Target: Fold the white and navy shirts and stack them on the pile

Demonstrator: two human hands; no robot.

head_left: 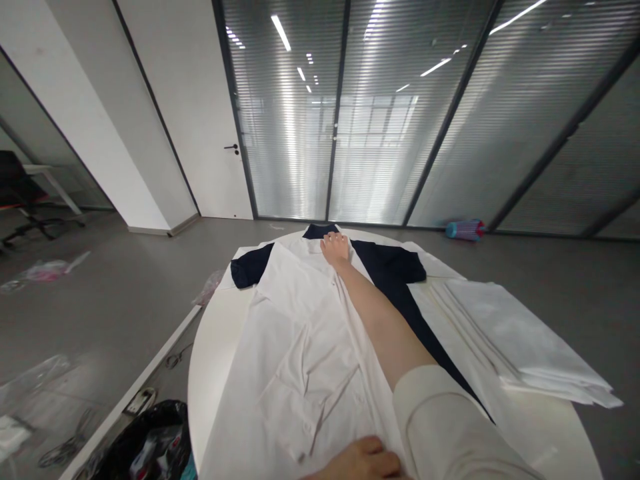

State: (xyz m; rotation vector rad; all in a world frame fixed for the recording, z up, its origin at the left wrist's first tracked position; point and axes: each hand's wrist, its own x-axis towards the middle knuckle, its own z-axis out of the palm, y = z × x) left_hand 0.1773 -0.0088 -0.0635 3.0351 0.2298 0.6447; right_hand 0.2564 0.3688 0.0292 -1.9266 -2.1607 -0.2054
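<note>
White shirt (285, 307) should smooth best stroked down from its collar (313, 247). Right grip (336, 248) lies flattened there, near the counter's (217, 347) far edge; left grip (363, 461) curls, hold unclear.

Sleeve (450, 427): off-white, loose — wide hem band, curved stitch line
Forearm (377, 313): bare, slender
Right hand (336, 247): far, ungloved
Left hand (363, 460): near, ungloved — partly out of frame

- White door (195, 113) with a dark handle (232, 147), beside a pale pillar (125, 147)
- Glass wall (295, 160) in dark frames, blinds showing, bright light strips (281, 33) reflected
- Grey floor (135, 293)
- Dark chair (19, 183) near a white desk (37, 169), far left
</note>
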